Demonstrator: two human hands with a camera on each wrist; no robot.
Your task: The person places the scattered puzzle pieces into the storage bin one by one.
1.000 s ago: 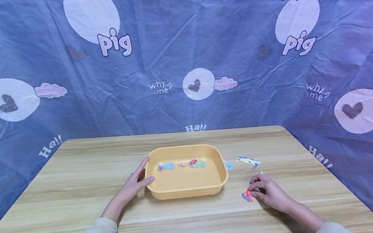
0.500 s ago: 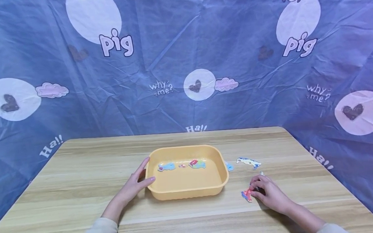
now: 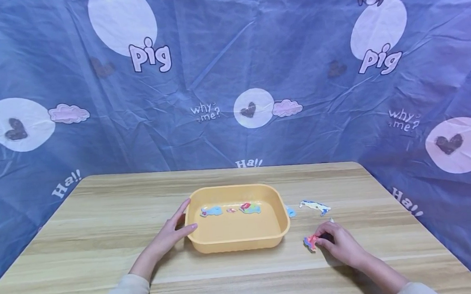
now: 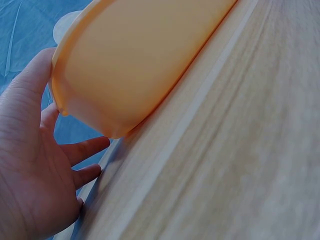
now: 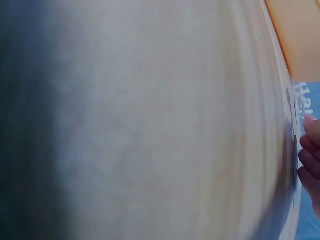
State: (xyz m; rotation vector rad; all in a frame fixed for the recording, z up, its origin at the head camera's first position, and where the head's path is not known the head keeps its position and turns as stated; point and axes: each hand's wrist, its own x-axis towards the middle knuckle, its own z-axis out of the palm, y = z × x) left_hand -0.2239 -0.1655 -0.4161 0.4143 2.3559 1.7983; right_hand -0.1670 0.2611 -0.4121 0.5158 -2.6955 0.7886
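Observation:
A yellow plastic tub (image 3: 239,244) stands mid-table, with several small flat cut-outs in it, among them a blue piece (image 3: 211,211) and a green-and-red piece (image 3: 252,208). My left hand (image 3: 167,237) holds the tub's left side, thumb over the rim and fingers spread along the outside; the left wrist view shows this hand (image 4: 37,165) close up. Right of the tub, my right hand (image 3: 343,245) pinches a small red-and-blue flat cut-out (image 3: 311,242) by its right edge. In the right wrist view only part of the hand (image 5: 311,155) shows, and the cut-out cannot be made out.
Beyond my right hand lies a white-and-blue flat piece (image 3: 315,206). A light blue piece (image 3: 291,211) is partly hidden behind the tub's right side. A pale tip (image 3: 331,220) shows behind my right hand. Blue printed cloth (image 3: 218,139) hangs behind the wooden table (image 3: 238,285).
The red-and-blue cut-out has turned slightly and shifted a little up and left in my right hand's pinch. My left hand stays on the tub. The head view has tilted slightly.

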